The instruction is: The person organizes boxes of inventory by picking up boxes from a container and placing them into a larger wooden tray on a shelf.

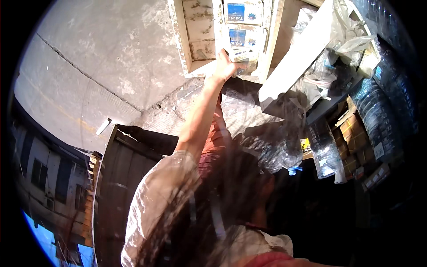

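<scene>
My left arm stretches up to a shallow white wooden tray with worn paint and a divider. My left hand is at the near end of its right compartment, with thumb and fingers about a small pale carton. Glare washes out part of the grip. Beyond it lie two white-and-blue cartons, one behind the other. The left compartment shows only scuffed, stained wood. My right hand does not show; deep shadow covers the area right of my body.
Clear plastic bags fill a white-sided container to the right. Shrink-wrapped bottles and brown cartons are stacked beyond. A large clear bottle with a blue cap lies nearer. A dark metal panel stands left, beside cracked concrete.
</scene>
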The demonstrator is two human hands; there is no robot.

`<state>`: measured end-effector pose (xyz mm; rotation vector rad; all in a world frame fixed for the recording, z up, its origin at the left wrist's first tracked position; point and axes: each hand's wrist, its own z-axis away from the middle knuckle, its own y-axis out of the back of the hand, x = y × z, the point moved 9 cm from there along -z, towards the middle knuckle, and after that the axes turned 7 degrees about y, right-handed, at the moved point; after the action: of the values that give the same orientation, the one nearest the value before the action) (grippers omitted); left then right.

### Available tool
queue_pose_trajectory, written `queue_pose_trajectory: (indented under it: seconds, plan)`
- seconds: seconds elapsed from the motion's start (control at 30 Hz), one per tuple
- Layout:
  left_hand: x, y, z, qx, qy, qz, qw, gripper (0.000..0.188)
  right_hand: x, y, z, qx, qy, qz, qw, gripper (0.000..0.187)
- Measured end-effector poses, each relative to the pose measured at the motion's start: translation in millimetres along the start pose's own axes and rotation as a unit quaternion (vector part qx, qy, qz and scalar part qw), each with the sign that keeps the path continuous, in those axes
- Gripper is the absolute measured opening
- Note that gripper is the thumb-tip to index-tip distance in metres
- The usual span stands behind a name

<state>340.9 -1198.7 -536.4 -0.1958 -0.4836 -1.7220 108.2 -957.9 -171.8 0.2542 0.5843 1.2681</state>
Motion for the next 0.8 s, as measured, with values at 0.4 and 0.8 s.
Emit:
queue_pose_trajectory:
  seconds: [0.4,0.8]
  plan:
    - [9.3,92.4,72.3,-0.090,-0.066,0.184,0.977,0.072,-115.2,-173.1,-129.5,-0.229,0.257,0.084,0.935,0.014]
    - [-102.0,238.1,145.8,0.017,0.007,0.280,0.960,0.074,-74.2,-458.8,-255.9,-0.310,0.354,0.374,0.799,0.013]
